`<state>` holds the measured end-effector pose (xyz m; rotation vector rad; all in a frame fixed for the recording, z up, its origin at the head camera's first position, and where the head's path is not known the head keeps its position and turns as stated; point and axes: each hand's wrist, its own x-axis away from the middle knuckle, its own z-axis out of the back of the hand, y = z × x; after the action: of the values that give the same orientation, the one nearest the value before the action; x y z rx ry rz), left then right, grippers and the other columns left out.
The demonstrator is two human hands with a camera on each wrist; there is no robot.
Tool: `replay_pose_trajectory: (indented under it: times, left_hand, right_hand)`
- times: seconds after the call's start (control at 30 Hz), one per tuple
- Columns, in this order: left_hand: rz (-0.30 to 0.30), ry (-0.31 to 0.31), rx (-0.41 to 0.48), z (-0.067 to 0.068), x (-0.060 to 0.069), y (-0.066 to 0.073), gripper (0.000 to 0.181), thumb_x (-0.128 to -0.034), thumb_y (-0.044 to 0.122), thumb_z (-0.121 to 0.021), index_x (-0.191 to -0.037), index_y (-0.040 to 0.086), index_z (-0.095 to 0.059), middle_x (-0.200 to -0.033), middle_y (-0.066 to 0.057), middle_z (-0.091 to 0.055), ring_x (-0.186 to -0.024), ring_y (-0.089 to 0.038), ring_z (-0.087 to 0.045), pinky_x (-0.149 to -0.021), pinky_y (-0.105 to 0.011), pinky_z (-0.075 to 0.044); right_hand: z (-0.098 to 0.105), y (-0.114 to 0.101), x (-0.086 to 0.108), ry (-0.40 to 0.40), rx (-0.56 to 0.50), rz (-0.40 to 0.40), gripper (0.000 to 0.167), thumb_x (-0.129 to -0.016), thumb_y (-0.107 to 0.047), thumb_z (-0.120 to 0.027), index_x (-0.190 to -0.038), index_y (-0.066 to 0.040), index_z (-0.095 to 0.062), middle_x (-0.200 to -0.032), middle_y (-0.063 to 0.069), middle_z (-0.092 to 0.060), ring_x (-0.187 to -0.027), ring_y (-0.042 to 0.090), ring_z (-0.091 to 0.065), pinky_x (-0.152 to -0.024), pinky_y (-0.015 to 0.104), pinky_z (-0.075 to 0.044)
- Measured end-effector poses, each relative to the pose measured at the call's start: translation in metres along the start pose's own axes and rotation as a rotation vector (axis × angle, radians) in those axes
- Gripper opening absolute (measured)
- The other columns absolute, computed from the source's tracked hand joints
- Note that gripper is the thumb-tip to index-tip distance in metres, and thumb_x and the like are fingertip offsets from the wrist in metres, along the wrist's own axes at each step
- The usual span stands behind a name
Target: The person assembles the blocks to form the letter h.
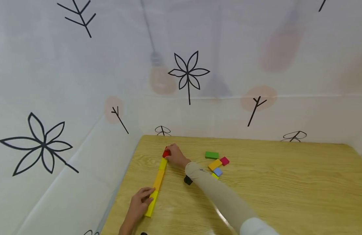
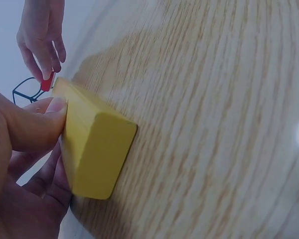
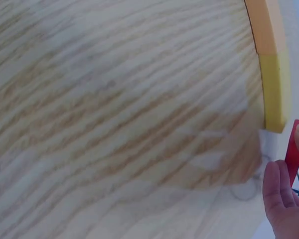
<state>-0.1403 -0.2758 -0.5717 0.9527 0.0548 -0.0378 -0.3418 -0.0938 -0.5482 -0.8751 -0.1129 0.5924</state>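
A row of blocks runs along the table's left side: a long yellow block (image 1: 151, 204) at the near end, an orange block (image 1: 158, 180), then a shorter yellow block (image 1: 163, 164). My right hand (image 1: 177, 156) pinches a red block (image 3: 293, 152) between thumb and fingers at the row's far end. In the right wrist view, a small gap separates it from the shorter yellow block (image 3: 274, 92). My left hand (image 1: 139, 203) rests against the near yellow block (image 2: 102, 154) from the left, thumb and fingers touching it; some fingertips are hidden.
Right of the row lie a green block (image 1: 211, 155), an orange block (image 1: 215, 164), a crimson block (image 1: 224, 161), a blue block (image 1: 217, 171) and a partly covered yellow block (image 1: 215, 176). A small black object (image 1: 188, 180) shows beside the right sleeve. Patterned white cloth (image 1: 228, 117) stands behind the table.
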Motion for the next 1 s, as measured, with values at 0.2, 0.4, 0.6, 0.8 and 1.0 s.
replay_pose_trajectory:
  times: [0.2, 0.4, 0.6, 0.8, 1.0]
  left_hand:
    - [-0.002, -0.002, -0.005, 0.0, -0.001, 0.001, 0.034, -0.0837, -0.004, -0.066, -0.117, 0.003, -0.068, -0.115, -0.006, -0.061, -0.102, -0.028, -0.059, -0.077, -0.025, -0.052]
    - [0.0, -0.01, -0.005, 0.001, 0.0, 0.001, 0.034, -0.084, -0.003, -0.067, -0.117, 0.004, -0.068, -0.115, -0.006, -0.061, -0.102, -0.028, -0.059, -0.076, -0.025, -0.052]
    - [0.001, -0.013, 0.018, 0.002, 0.0, 0.001, 0.034, -0.0841, -0.005, -0.065, -0.117, 0.002, -0.067, -0.116, -0.009, -0.06, -0.106, -0.031, -0.058, -0.079, -0.026, -0.053]
    - [0.008, -0.024, 0.02, 0.002, 0.0, 0.0, 0.035, -0.0846, -0.005, -0.065, -0.118, 0.003, -0.067, -0.117, -0.01, -0.059, -0.108, -0.032, -0.057, -0.081, -0.027, -0.052]
    - [0.01, -0.011, 0.006, 0.001, 0.002, -0.001, 0.035, -0.0839, -0.004, -0.066, -0.118, 0.004, -0.067, -0.117, -0.009, -0.06, -0.108, -0.031, -0.058, -0.08, -0.027, -0.052]
  right_hand:
    - [-0.007, 0.004, 0.002, 0.031, -0.028, -0.009, 0.027, -0.09, -0.003, -0.063, -0.115, 0.008, -0.06, -0.125, 0.024, -0.046, -0.111, 0.034, -0.048, -0.088, 0.04, -0.048]
    - [-0.014, 0.01, 0.003, 0.066, -0.026, 0.037, 0.025, -0.089, -0.001, -0.063, -0.113, 0.007, -0.062, -0.123, 0.025, -0.047, -0.108, 0.034, -0.05, -0.087, 0.04, -0.049]
    - [-0.013, 0.008, 0.004, 0.066, -0.051, 0.041, 0.024, -0.09, 0.0, -0.061, -0.113, 0.007, -0.062, -0.125, 0.026, -0.046, -0.112, 0.038, -0.049, -0.092, 0.045, -0.046]
    - [-0.014, 0.009, 0.009, 0.044, 0.006, 0.058, 0.022, -0.092, -0.003, -0.059, -0.112, 0.006, -0.062, -0.13, 0.028, -0.043, -0.117, 0.039, -0.047, -0.095, 0.045, -0.044]
    - [-0.014, 0.008, 0.014, 0.02, -0.041, 0.079, 0.028, -0.092, -0.004, -0.059, -0.117, 0.008, -0.058, -0.136, 0.031, -0.036, -0.115, 0.039, -0.048, -0.092, 0.044, -0.046]
